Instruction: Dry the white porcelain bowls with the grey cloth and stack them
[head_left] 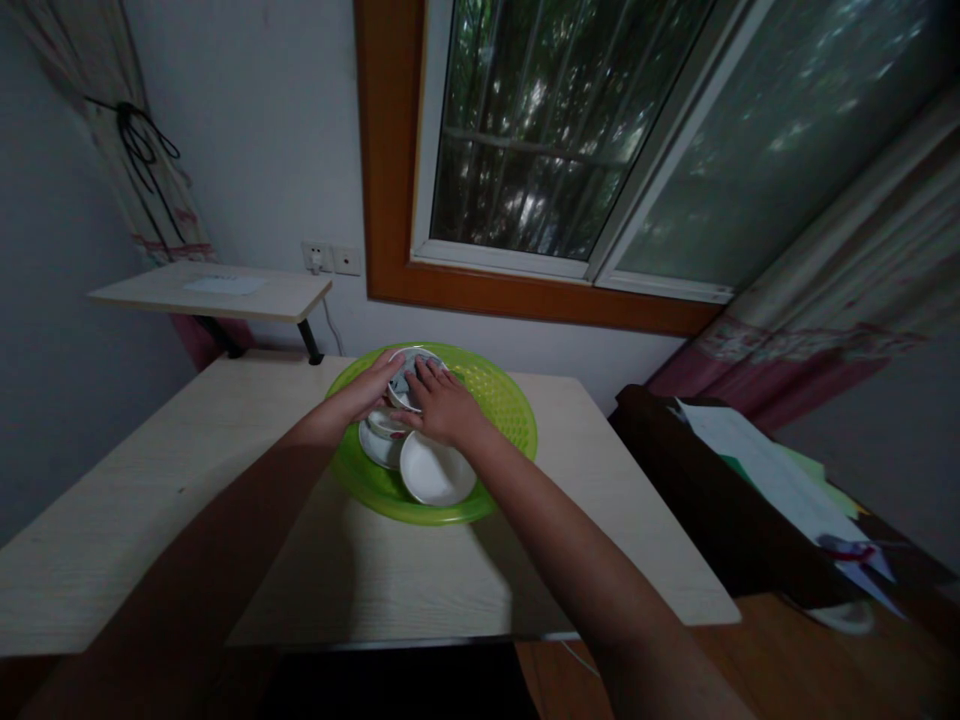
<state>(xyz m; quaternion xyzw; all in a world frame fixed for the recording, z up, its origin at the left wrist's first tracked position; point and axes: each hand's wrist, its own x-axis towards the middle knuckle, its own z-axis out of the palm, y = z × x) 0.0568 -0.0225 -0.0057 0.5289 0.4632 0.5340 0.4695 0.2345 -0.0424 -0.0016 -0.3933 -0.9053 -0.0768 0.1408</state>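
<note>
A white bowl (pixel 403 402) is tilted up above a green plastic basket (pixel 517 425). My left hand (pixel 367 388) grips the bowl at its left rim. Inside the bowl lies a grey cloth (pixel 403 372), and my right hand (pixel 448 408) presses it against the inner wall, fingers slightly apart and thumb near the lower rim. Below the hands, a second white bowl (pixel 439 470) leans in the basket. Beside it rests a white dish (pixel 377 448) with another small white piece (pixel 386 424) on top, partly covered by my hands.
The basket stands on a pale wooden table (pixel 420 580). At the back left, a small raised shelf (pixel 289 298) carries a sheet of paper (pixel 225 285). A dark cabinet (pixel 682 480) with papers (pixel 750 450) is on the right. Behind are a wall and a window (pixel 540 150).
</note>
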